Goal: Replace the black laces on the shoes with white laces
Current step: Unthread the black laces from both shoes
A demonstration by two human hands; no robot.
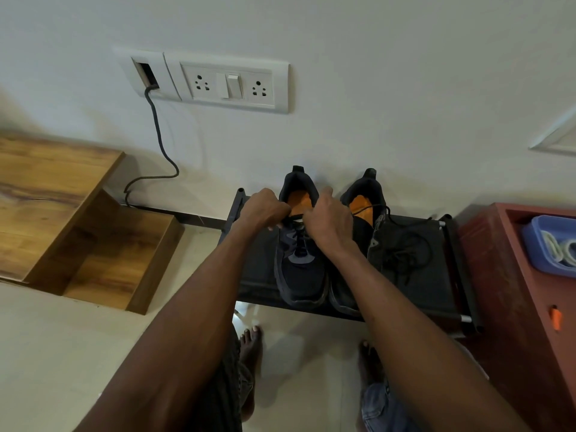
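Two black shoes with orange insoles stand side by side on a low black rack [417, 294], toes toward me. Over the tongue of the left shoe [300, 269], my left hand [265, 210] and my right hand [327, 219] each pinch an end of its black lace [296, 216], which stretches between them. The right shoe [366, 210] is partly hidden behind my right forearm. A loose black lace [405, 251] lies tangled on the rack beside it. White laces [554, 247] lie in a blue tray [536, 241] at the far right.
The blue tray sits on a red cabinet [511, 307] right of the rack. A wooden stepped unit [62, 213] stands at the left. A black cable [159, 135] hangs from a wall socket plate [224, 84]. My bare feet [249, 344] stand on the tiled floor.
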